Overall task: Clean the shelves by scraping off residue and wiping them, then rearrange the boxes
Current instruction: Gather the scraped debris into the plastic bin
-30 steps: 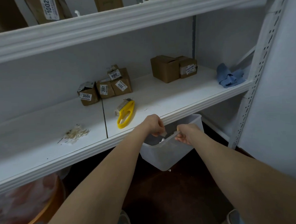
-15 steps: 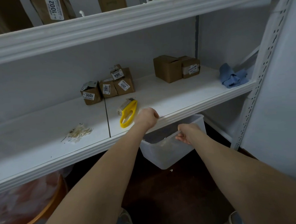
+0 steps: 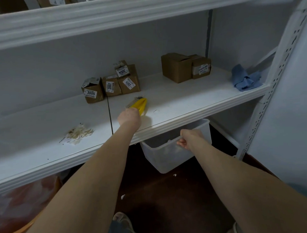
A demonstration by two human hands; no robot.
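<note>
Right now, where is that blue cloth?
In the head view, the blue cloth lies crumpled at the far right end of the shelf, right of the two brown boxes.

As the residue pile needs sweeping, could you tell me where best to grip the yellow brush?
Grip the handle end, coming from the front edge of the shelf: the yellow brush lies with its bristle head toward the back and its handle toward you, under the left hand. The right hand grips the tub.

Left hand (image 3: 129, 117) off clear bin (image 3: 168, 159) rim, up onto shelf (image 3: 183, 101), now gripping yellow brush (image 3: 141, 104) handle.
</note>
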